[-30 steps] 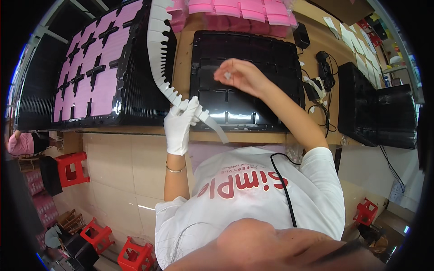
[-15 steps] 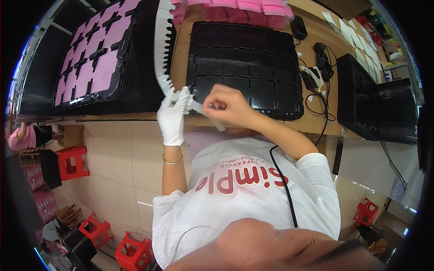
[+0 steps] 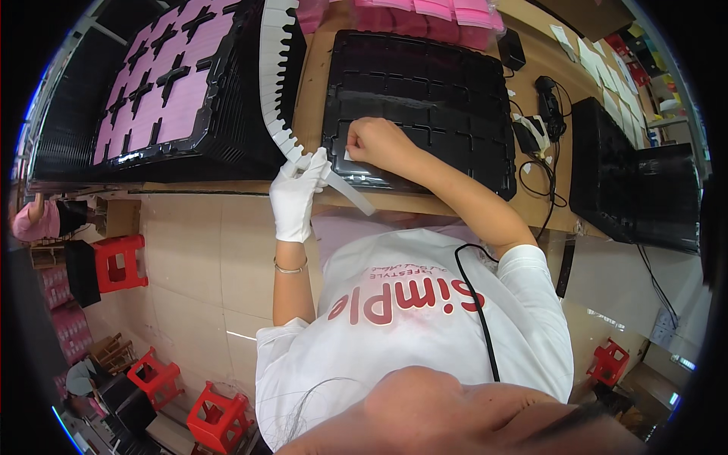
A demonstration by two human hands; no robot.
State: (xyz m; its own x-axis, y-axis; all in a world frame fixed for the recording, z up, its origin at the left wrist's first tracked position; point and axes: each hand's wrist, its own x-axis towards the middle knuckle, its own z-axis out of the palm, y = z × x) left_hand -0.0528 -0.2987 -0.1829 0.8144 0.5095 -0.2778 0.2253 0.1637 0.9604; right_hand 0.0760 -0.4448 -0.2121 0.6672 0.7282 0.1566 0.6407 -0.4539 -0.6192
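My left hand (image 3: 292, 201), in a white glove, is closed on a pale strip (image 3: 353, 196) whose loose end hangs off to the right over the table edge. Above that hand, a curved row of white tabs (image 3: 271, 98) runs up along the side of a tall stack of black trays (image 3: 246, 114). My right hand (image 3: 383, 142) is bare, with fingers curled together over the near left part of a black plastic tray (image 3: 425, 98). A small white spot shows beside its fingertips; what they pinch is too small to name.
Pink sheets fill the top tray of the left stack, and pink packs (image 3: 432, 11) lie at the back. A black power adapter (image 3: 527, 136) with cables sits right of the tray, near a black box (image 3: 607, 167). Red stools (image 3: 220, 417) stand on the floor.
My right hand has moved away from the strip, up and over the black tray. My left hand keeps its hold, and the strip's loose end now hangs free of the right hand.
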